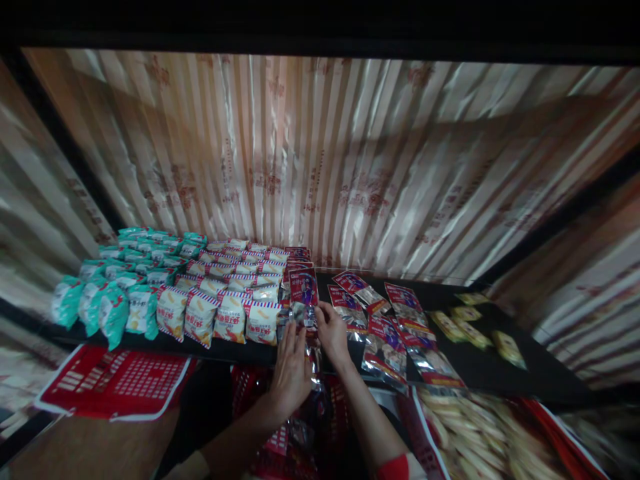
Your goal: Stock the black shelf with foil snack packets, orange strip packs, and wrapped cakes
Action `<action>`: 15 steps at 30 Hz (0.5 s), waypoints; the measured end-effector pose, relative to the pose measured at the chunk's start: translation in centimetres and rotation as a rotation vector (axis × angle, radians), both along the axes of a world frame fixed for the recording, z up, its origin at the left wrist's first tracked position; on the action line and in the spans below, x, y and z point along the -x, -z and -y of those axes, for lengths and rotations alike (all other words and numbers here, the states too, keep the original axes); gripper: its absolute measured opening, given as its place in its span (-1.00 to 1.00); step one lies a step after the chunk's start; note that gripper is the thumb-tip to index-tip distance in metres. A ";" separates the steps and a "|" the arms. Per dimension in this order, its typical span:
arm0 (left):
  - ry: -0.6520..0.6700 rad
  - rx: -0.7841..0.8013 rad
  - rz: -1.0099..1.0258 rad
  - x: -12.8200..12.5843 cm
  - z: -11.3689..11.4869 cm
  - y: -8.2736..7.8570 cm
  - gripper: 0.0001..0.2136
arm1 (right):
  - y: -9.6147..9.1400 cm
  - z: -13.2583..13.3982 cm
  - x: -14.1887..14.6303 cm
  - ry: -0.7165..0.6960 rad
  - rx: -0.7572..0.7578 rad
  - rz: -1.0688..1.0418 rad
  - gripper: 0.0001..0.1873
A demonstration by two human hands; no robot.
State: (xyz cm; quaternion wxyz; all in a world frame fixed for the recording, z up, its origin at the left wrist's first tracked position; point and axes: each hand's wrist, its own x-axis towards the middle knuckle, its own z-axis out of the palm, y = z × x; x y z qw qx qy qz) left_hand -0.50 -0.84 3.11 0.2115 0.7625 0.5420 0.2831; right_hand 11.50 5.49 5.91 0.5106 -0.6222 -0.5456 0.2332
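Note:
A purple-and-red snack packet (303, 288) with a clear, shiny lower part stands at the front of a row of like packets on the black shelf. My right hand (333, 335) pinches its lower right edge between thumb and fingers. Beside it, my left hand (293, 367) lies with fingers stretched out against the packet's lower left part. White shrimp-snack bags (261, 323) stand in rows just left of my hands. To the right, several more purple-and-red packets (385, 343) lie flat and overlapping on the shelf.
Teal snack bags (143, 312) fill the shelf's left end. Small yellow packets (509, 349) lie toward the right on the black shelf (540, 373). Below are a red basket (125, 380) and a basket of pale packs (475, 433). A striped, patterned sheet (320, 160) hangs behind.

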 end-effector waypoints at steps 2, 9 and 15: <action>0.010 -0.012 -0.003 0.1 0.4 0.1 -0.44 | -0.3 0.2 -0.5 0.028 -0.007 -0.054 -0.64; 0.045 0.011 0.027 0.6 2.2 1.3 -0.45 | 0.2 1.3 -3.1 0.194 -0.008 -0.262 -0.63; 0.023 0.060 0.101 1.0 3.4 2.2 -0.46 | 1.4 4.5 -4.8 0.252 0.031 -0.375 -0.68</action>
